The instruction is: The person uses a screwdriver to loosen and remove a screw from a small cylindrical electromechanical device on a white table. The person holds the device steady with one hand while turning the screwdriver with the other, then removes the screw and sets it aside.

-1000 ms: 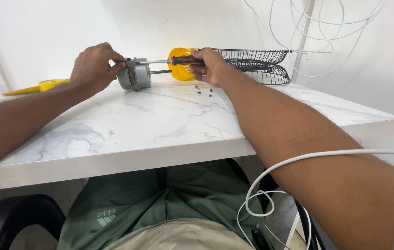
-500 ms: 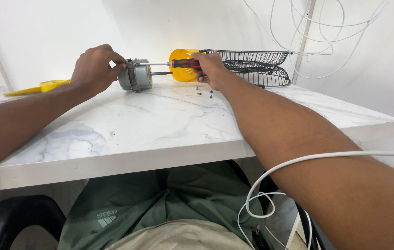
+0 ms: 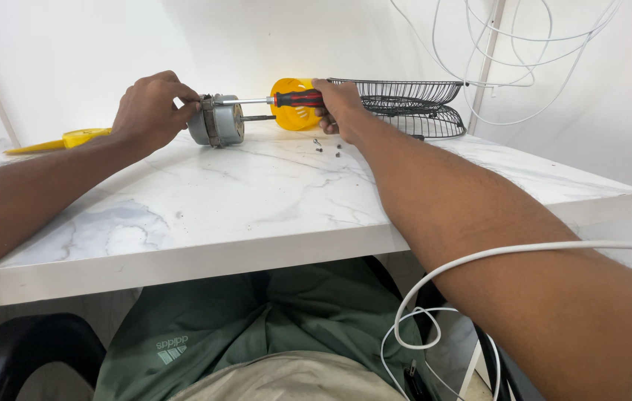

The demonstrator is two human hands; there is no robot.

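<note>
A grey metal motor (image 3: 218,120) lies on its side at the far part of the white marble table (image 3: 242,200). My left hand (image 3: 149,110) grips its left end. My right hand (image 3: 340,104) holds a screwdriver (image 3: 286,99) with a red and black handle, its shaft level and its tip at the motor's right face. Right behind the screwdriver handle stands a yellow plastic housing (image 3: 291,113). A few small dark screws (image 3: 326,146) lie on the table just below my right hand.
Two black wire fan guards (image 3: 412,108) are stacked at the back right. A yellow fan blade (image 3: 63,139) lies at the back left. White cables (image 3: 509,59) hang on the wall, and one white cable (image 3: 479,260) crosses my right forearm.
Both hands, the motor and the screwdriver stay in the same place. Only a slight shift of my right hand on the handle shows.
</note>
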